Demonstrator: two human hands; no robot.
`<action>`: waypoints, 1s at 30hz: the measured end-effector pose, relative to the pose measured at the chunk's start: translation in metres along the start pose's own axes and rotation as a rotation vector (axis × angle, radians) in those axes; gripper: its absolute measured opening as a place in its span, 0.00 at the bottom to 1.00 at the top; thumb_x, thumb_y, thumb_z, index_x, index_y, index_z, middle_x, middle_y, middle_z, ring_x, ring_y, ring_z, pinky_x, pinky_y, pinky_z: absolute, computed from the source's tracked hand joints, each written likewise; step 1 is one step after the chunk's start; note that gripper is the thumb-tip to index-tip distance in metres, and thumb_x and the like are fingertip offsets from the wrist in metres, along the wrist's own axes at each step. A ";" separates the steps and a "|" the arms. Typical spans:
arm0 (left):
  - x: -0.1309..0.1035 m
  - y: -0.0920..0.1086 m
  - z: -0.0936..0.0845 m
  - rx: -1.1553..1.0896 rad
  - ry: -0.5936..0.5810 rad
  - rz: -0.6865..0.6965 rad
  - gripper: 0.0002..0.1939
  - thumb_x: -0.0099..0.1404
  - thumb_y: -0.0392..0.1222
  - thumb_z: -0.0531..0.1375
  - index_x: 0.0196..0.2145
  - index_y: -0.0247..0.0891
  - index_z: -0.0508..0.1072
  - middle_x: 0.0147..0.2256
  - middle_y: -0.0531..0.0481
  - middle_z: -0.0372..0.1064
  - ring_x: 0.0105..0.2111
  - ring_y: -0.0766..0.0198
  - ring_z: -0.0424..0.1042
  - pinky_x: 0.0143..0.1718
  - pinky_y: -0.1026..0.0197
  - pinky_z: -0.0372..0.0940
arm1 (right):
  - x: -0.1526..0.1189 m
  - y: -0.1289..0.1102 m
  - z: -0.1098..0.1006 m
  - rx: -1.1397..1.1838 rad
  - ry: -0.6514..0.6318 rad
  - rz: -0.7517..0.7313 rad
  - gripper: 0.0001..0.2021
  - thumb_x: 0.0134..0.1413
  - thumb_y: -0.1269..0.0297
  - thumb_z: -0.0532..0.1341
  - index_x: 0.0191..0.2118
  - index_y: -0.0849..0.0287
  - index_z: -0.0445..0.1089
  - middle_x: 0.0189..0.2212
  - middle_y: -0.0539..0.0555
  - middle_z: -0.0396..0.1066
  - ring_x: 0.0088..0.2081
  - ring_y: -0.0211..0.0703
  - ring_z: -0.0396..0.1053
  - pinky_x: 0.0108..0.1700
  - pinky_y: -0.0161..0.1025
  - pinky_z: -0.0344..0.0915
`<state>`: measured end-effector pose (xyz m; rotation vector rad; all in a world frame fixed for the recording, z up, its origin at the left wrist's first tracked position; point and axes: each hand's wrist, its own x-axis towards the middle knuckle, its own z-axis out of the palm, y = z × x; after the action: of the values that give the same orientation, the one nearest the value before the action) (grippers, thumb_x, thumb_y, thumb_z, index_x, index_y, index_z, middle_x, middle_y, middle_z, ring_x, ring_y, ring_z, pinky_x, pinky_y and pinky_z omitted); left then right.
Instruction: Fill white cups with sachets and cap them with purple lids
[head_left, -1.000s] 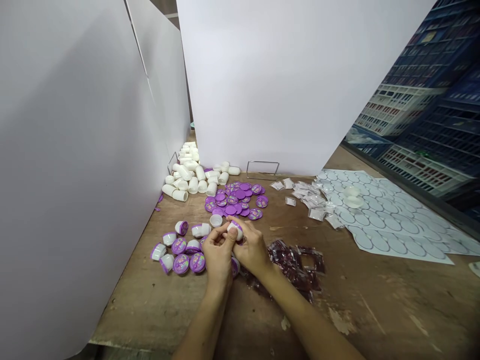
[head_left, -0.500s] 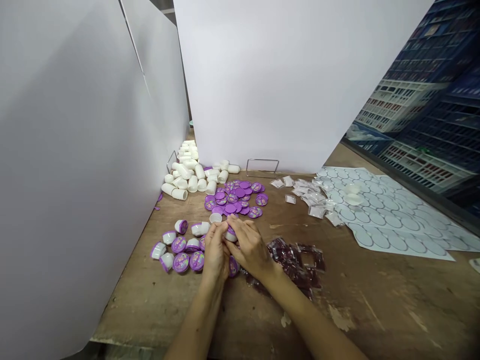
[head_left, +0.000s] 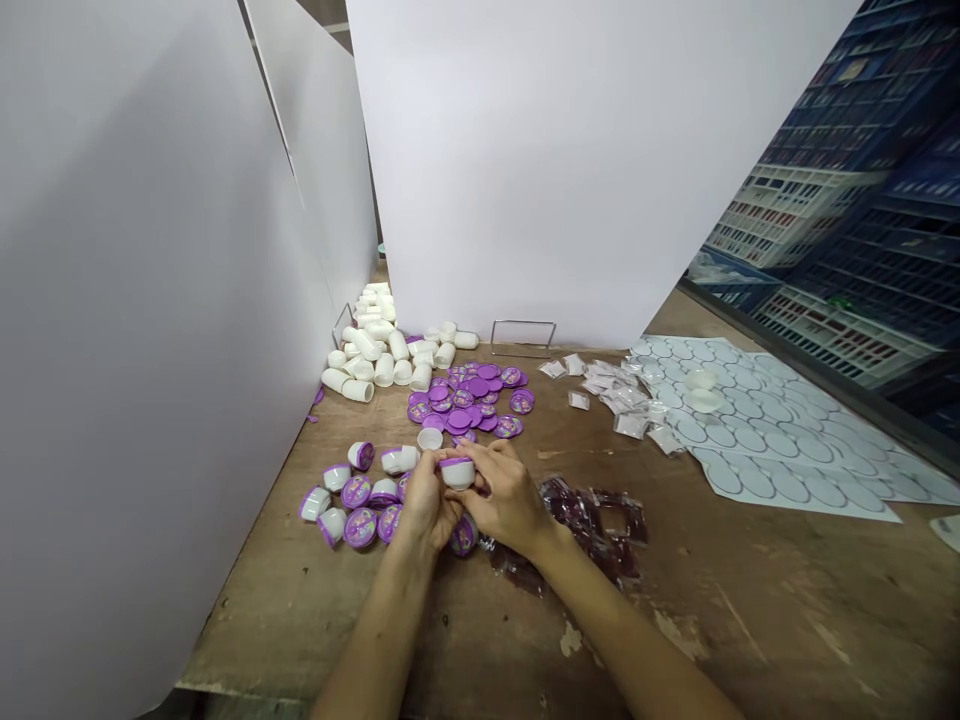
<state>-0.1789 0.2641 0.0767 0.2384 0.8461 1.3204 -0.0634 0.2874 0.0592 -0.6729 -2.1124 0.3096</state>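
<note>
Between both hands is a small white cup with a purple lid (head_left: 457, 474), its white side facing me. My left hand (head_left: 429, 505) is closed on its left side, and my right hand (head_left: 504, 495) grips it from the right. An uncovered white cup (head_left: 430, 439) stands just beyond my fingers. Left of the hands lie several purple-lidded cups (head_left: 361, 527), some upright and some tipped over. Another lidded cup (head_left: 463, 537) sits partly hidden below my hands. A pile of loose purple lids (head_left: 480, 387) lies farther back.
White cups (head_left: 384, 369) are heaped at the back left. Dark red sachets (head_left: 592, 530) lie right of my hands, with small white packets (head_left: 622, 395) behind. Sheets printed with circles (head_left: 795, 440) cover the right side. White panels (head_left: 510, 170) wall the back and left.
My fingers have shifted around the lidded cup, and it has tilted so that its white side shows more. The view has moved slightly.
</note>
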 end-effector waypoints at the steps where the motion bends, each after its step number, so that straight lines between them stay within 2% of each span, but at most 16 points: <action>1: 0.000 0.001 0.000 0.008 -0.008 -0.015 0.06 0.51 0.42 0.57 0.24 0.35 0.68 0.23 0.44 0.69 0.24 0.61 0.73 0.14 0.69 0.56 | 0.000 -0.001 0.000 -0.001 -0.003 0.011 0.19 0.48 0.73 0.65 0.49 0.62 0.70 0.44 0.64 0.76 0.44 0.54 0.74 0.45 0.49 0.65; 5: -0.002 0.002 0.000 -0.010 0.017 -0.037 0.07 0.54 0.42 0.57 0.26 0.35 0.68 0.19 0.48 0.66 0.18 0.66 0.67 0.14 0.70 0.56 | 0.003 -0.006 -0.005 -0.004 -0.075 0.112 0.20 0.47 0.67 0.68 0.48 0.62 0.71 0.50 0.67 0.73 0.52 0.58 0.70 0.50 0.53 0.64; 8: -0.003 0.001 0.001 -0.034 0.029 -0.047 0.08 0.56 0.43 0.55 0.28 0.35 0.69 0.18 0.49 0.65 0.15 0.68 0.63 0.13 0.71 0.53 | 0.003 -0.008 -0.008 0.100 -0.114 0.161 0.21 0.49 0.69 0.67 0.51 0.58 0.70 0.54 0.62 0.71 0.56 0.54 0.67 0.54 0.52 0.62; 12: -0.001 -0.006 -0.002 0.023 0.020 0.017 0.09 0.56 0.44 0.56 0.26 0.36 0.68 0.20 0.50 0.65 0.18 0.68 0.64 0.15 0.69 0.55 | 0.000 -0.012 -0.011 0.195 -0.004 0.180 0.18 0.50 0.71 0.66 0.49 0.55 0.71 0.47 0.56 0.76 0.49 0.49 0.71 0.49 0.46 0.66; 14: -0.001 -0.011 -0.004 0.080 0.093 0.187 0.08 0.55 0.44 0.59 0.25 0.37 0.68 0.22 0.52 0.65 0.20 0.69 0.64 0.19 0.69 0.58 | 0.000 -0.015 -0.012 0.157 0.022 0.141 0.17 0.51 0.70 0.66 0.48 0.55 0.71 0.44 0.56 0.77 0.45 0.50 0.73 0.47 0.45 0.66; 16: -0.004 -0.015 -0.005 0.156 0.170 0.406 0.08 0.55 0.44 0.62 0.28 0.37 0.71 0.26 0.53 0.68 0.24 0.70 0.65 0.23 0.69 0.60 | 0.002 -0.016 -0.015 0.092 0.019 0.112 0.16 0.51 0.70 0.66 0.47 0.57 0.70 0.41 0.56 0.77 0.40 0.50 0.73 0.43 0.45 0.65; 18: -0.010 -0.017 -0.006 0.230 0.154 0.508 0.11 0.56 0.46 0.64 0.34 0.37 0.74 0.32 0.52 0.72 0.28 0.68 0.68 0.28 0.68 0.62 | 0.003 -0.016 -0.018 0.034 0.012 0.112 0.14 0.51 0.70 0.65 0.46 0.59 0.70 0.38 0.57 0.77 0.37 0.49 0.72 0.40 0.44 0.64; 21: -0.021 -0.016 -0.004 0.268 0.075 0.479 0.14 0.56 0.46 0.65 0.38 0.37 0.77 0.36 0.48 0.74 0.31 0.65 0.71 0.32 0.65 0.64 | 0.005 -0.017 -0.020 0.011 0.002 0.113 0.12 0.53 0.70 0.62 0.45 0.59 0.69 0.36 0.57 0.77 0.35 0.48 0.72 0.40 0.44 0.61; 26: -0.030 -0.012 0.002 0.330 0.118 0.518 0.13 0.49 0.41 0.69 0.34 0.38 0.78 0.33 0.50 0.74 0.29 0.67 0.70 0.32 0.66 0.64 | 0.002 -0.021 -0.014 0.000 0.032 0.136 0.09 0.55 0.70 0.57 0.42 0.58 0.69 0.31 0.54 0.76 0.33 0.46 0.72 0.40 0.44 0.58; 30: -0.029 -0.011 0.006 0.384 0.123 0.525 0.11 0.50 0.41 0.68 0.33 0.37 0.78 0.29 0.52 0.73 0.25 0.69 0.67 0.29 0.67 0.63 | 0.000 -0.023 -0.011 -0.052 0.114 0.125 0.10 0.53 0.72 0.58 0.42 0.59 0.68 0.30 0.53 0.76 0.29 0.44 0.72 0.46 0.46 0.57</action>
<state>-0.1671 0.2364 0.0860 0.7250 1.1921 1.6598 -0.0628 0.2682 0.0760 -0.8360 -1.9796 0.2783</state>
